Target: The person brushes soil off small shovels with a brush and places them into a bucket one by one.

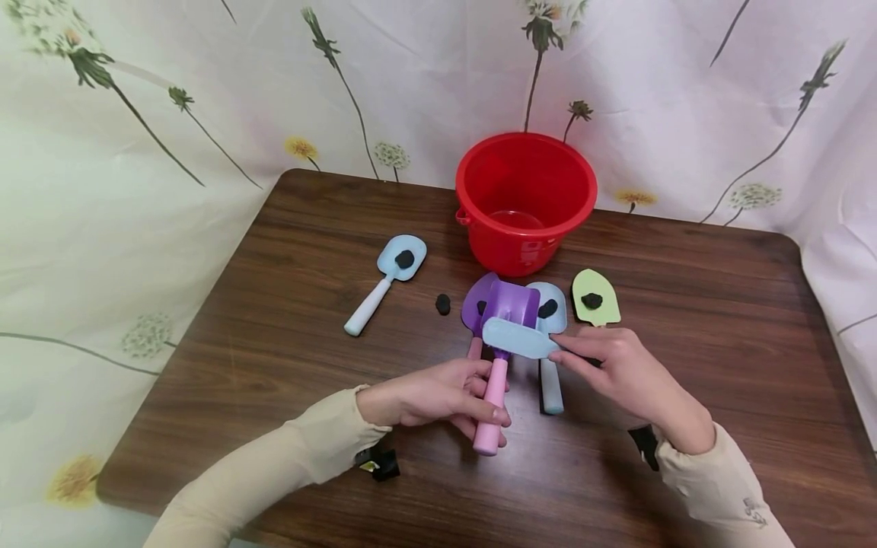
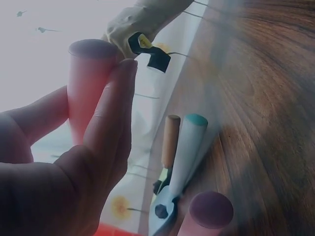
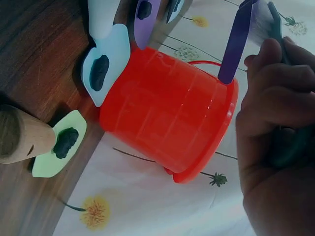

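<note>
Lumps (image 1: 404, 259): five; purple shovels (image 1: 517, 301): two, one in left hand (image 1: 445, 396).

The head view is bright, with a soft sheen on the surface (image 1: 548, 472) toward six o'clock; the left-wrist view is hazy, glare whitening ten o'clock, its fingers (image 2: 110, 113) shadowed; the right-wrist view is dimmer.

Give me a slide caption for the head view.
Left hand grips a pink-handled purple scoop while right hand holds a pale blue tool, a red bucket standing beyond.
</note>
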Tool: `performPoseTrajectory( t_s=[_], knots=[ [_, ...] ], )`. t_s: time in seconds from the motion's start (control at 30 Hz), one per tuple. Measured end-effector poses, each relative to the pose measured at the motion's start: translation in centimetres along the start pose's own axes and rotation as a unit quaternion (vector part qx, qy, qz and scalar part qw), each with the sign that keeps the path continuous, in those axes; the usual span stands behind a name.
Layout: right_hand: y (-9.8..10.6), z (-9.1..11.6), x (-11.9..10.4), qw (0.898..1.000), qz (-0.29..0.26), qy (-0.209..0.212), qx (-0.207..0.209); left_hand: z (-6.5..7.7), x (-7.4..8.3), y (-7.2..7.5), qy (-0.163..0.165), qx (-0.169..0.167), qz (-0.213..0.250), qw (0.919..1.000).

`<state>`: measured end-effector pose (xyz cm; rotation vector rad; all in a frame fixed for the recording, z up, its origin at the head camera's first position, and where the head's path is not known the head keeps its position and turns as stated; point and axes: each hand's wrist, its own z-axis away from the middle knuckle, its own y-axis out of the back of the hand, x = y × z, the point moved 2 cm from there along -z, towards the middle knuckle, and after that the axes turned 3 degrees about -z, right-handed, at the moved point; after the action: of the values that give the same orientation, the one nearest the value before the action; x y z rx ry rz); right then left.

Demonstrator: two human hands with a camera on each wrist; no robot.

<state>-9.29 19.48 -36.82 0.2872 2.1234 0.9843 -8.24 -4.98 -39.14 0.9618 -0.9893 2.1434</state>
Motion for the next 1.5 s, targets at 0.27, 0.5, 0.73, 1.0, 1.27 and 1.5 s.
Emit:
performPoseTrajectory(
  t_s=[0.27, 0.5, 0.73, 1.0, 1.27, 1.5],
  knots=[
    [0.0, -0.4, -0.2, 0.995, 0.094, -0.018, 0.018, 0.5, 0.4, 0.1, -0.007, 0.017, -0.022, 0.9996],
    [0.6, -0.9, -0.2, 0.984, 0.170, -0.003, 0.062, 0.6, 0.3, 0.0, -0.013, 0.016, -0.028, 0.9994],
    [1.4, -1.3, 0.1, 0.968, 0.206, -0.009, 0.142, 0.8, 0.1, -0.1, -0.012, 0.010, -0.034, 0.9993],
    [1.2, -0.9, -0.1, 0.964, 0.209, 0.002, 0.162, 0.7, -0.5, -0.1, -0.009, 0.017, -0.048, 0.9987],
    [0.1, -0.2, -1.0, 0.992, 0.089, 0.069, 0.055, 0.3, -0.6, -0.2, -0.024, 0.025, -0.052, 0.9981],
    [0.2, 0.1, -1.3, 0.994, 0.093, 0.055, 0.035, 0.3, -0.3, -0.3, -0.009, 0.036, -0.099, 0.9944]
  ],
)
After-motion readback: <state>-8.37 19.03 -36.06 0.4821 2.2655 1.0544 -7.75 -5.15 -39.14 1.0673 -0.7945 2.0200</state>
